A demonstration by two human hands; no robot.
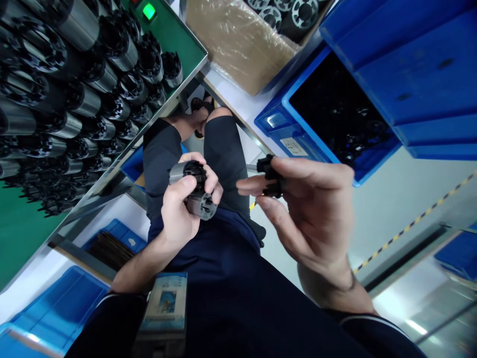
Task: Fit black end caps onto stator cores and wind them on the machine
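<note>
My left hand [181,201] is wrapped round two short metal cylinders that look like motor stator cores. The upper stator core [179,172] has a black slotted plastic piece at its end, under my thumb and fingers. Below it, the other stator core [203,206] shows a bare grey slotted end. My right hand [316,209] is raised to the right, apart from the left. Between its thumb and fingers it pinches a black toothed plastic ring [274,189], partly hidden by the fingers.
Many stator cores with black ends [85,99] crowd the green-topped bench [190,44] on the left. A plastic-lined carton [238,44] holds more bare cores. Beside it, a blue bin [305,144] contains dark parts. Blue trays [63,308] lie at lower left.
</note>
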